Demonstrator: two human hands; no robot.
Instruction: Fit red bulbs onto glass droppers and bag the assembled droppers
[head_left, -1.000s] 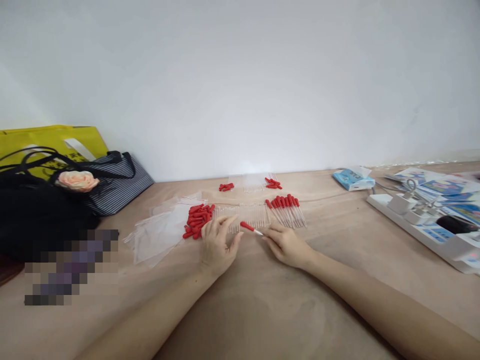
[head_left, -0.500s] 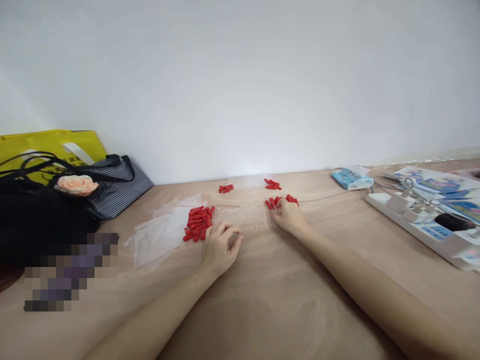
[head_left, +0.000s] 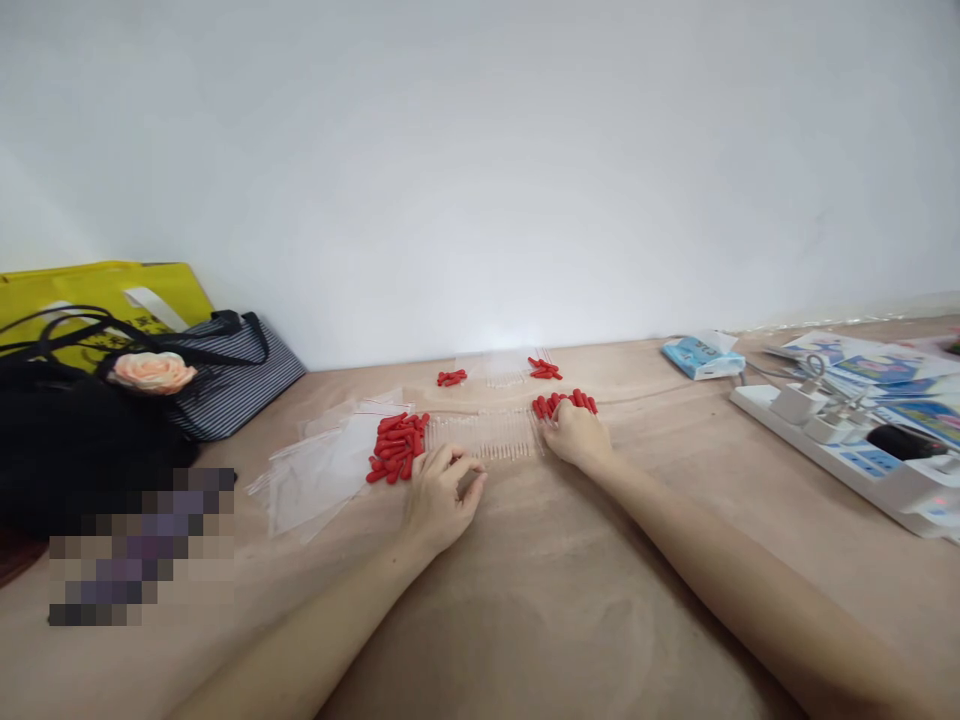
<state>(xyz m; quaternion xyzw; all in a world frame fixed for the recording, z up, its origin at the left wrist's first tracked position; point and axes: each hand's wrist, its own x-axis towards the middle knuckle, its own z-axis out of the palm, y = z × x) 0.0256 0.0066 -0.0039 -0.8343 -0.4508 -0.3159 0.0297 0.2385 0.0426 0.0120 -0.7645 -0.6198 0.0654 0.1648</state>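
Note:
My left hand point(head_left: 444, 495) rests on the table, fingers curved and thumb apart, holding nothing I can see. Just left of its fingers lies a pile of red rubber-looking caps point(head_left: 391, 448). Between my hands is a row of thin clear tubes point(head_left: 491, 435), set side by side with narrow tips towards me. My right hand point(head_left: 577, 438) is closed at the right end of that row, its fingertips bent down and mostly hidden. Right behind it several red caps point(head_left: 581, 400) stand in a line. What the right fingers grip cannot be made out.
Clear zip bags point(head_left: 322, 475) lie fanned out at left. Farther back are two small red groups point(head_left: 451, 378) beside another clear bag. At right stand a tissue pack point(head_left: 701, 358), a white power strip point(head_left: 847, 455) and printed cards point(head_left: 870, 365). Bags point(head_left: 232, 375) fill the left side.
My right hand has shifted slightly down and its fingers have bent further in, leaving more of the red caps behind it in sight. The left hand has stayed nearly still.

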